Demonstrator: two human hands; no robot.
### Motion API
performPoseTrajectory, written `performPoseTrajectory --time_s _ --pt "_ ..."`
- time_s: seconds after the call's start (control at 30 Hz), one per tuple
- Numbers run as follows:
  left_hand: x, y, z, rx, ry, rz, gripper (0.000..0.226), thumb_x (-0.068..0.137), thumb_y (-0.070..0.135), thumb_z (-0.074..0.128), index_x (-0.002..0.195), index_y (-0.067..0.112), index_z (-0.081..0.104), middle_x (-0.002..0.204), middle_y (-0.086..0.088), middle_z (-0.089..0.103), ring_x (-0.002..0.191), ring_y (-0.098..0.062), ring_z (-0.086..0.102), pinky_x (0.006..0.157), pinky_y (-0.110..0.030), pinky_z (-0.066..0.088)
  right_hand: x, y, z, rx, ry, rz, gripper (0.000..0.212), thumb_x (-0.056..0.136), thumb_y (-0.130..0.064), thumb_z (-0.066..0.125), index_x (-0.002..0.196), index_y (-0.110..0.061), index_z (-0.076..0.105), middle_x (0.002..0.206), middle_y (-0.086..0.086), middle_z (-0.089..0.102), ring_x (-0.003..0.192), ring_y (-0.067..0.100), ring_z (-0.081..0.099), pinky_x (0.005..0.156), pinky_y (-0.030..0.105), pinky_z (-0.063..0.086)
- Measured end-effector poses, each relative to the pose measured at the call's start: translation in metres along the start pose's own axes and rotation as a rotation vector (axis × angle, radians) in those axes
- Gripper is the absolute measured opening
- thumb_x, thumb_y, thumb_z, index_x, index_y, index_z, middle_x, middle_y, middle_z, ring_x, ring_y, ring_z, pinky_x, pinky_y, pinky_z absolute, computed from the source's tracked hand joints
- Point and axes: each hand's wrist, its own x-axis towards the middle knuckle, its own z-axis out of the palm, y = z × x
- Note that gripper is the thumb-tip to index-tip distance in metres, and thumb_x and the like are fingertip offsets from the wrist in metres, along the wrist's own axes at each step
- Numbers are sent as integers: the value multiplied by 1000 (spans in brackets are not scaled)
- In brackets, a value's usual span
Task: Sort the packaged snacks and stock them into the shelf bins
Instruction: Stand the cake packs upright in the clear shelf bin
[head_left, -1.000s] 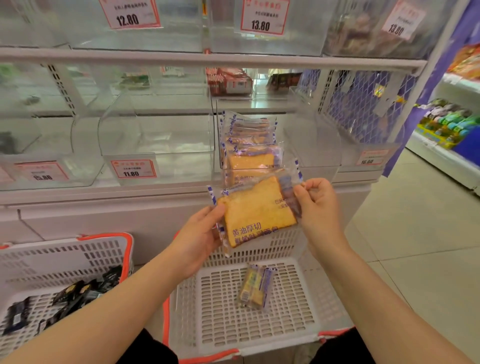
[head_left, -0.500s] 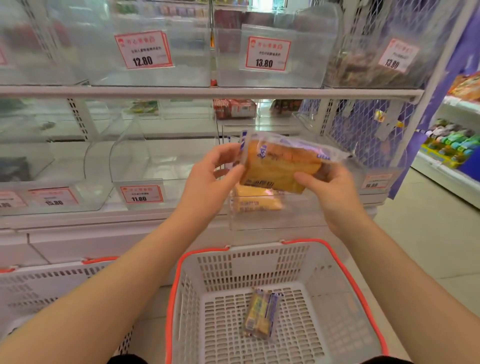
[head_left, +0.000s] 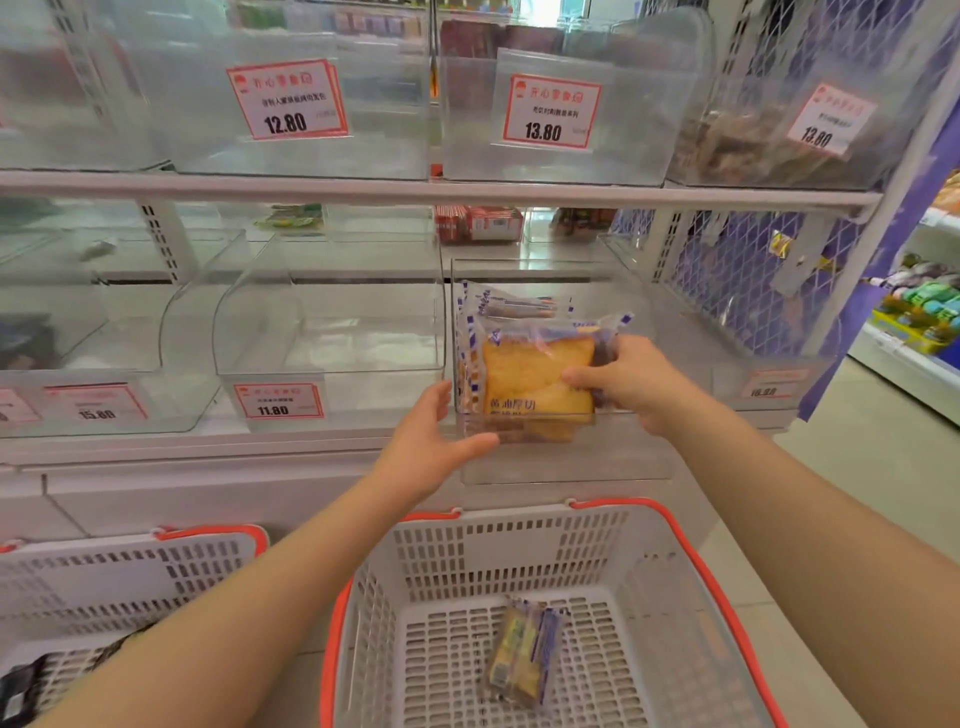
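Centre of frame: our right hand (head_left: 631, 382) pinches the toast packet (head_left: 535, 376) upright inside the clear bin (head_left: 561, 457); our left hand (head_left: 431, 441), fingers relaxed, touches the bin's front lower-left corner.

The bin (head_left: 550, 457) is open above; its clear front wall blocks lower reach.

We see bright, even indoor light with soft shadows, pale glare on the clear bins (head_left: 332, 332), softness throughout, and wide-angle bending toward the edges.
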Motion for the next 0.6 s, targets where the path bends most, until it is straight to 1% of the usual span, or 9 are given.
performPoseTrajectory --time_s 0.07,0.13,0.2,0.3,0.33,0.4,0.47,0.53,0.6 --pt "0 -4 5 49 -13 18 86 74 26 77 144 15 28 143 0 43 132 -14 40 111 -41 32 4 3 2 -237 -12 44 23 75 -10 76 94 -8 62 87 8 62 68 16 60 57 26 50" --pt "2 -6 8 64 17 42 81 75 22 77 141 14 31 138 0 48 127 -14 45 108 -41 36 10 1 1 -735 -38 107 33 78 -25 75 106 -11 65 85 7 57 77 21 59 66 28 48" --pt "5 -6 9 42 63 51 74 76 17 75 138 15 36 132 1 53 121 -14 50 104 -42 40 11 -6 2 -950 -105 244 34 83 -33 69 104 -8 63 79 7 55 74 23 59 66 29 49" --pt "6 -9 8 27 90 73 68 75 15 75 134 19 41 126 5 56 115 -11 52 101 -42 44 12 -14 7 -760 -246 511 25 88 -24 65 80 -4 51 68 9 57 52 16 57 43 22 49" --pt "6 -11 8 24 94 81 67 75 15 75 133 19 42 125 5 56 114 -11 52 100 -41 45 12 -15 10 -713 -263 521 23 88 -19 65 78 -4 50 63 9 59 47 14 57 39 20 48" --pt "5 -12 8 19 105 92 67 74 15 76 133 17 43 124 4 57 114 -11 53 99 -41 46 17 -14 15 -615 -230 374 21 86 -9 65 71 -6 51 59 8 58 39 11 56 35 17 45" --pt "6 -12 7 21 114 104 67 74 15 76 133 18 44 123 6 56 114 -11 53 99 -41 46 21 -12 20 -562 -163 185 21 84 -8 68 68 -8 54 67 7 59 50 12 59 45 17 49" --pt "8 -14 6 22 115 112 65 75 15 75 132 19 44 120 9 56 114 -10 53 98 -41 47 21 -8 20 -564 -146 112 19 84 -14 68 70 -9 57 74 8 61 66 19 60 63 24 54" --pt "8 -16 5 22 108 114 65 76 16 75 133 21 44 120 11 56 113 -10 54 97 -39 48 16 -5 16 -612 -144 85 27 86 -21 65 63 -13 53 67 5 57 63 20 57 60 29 50"
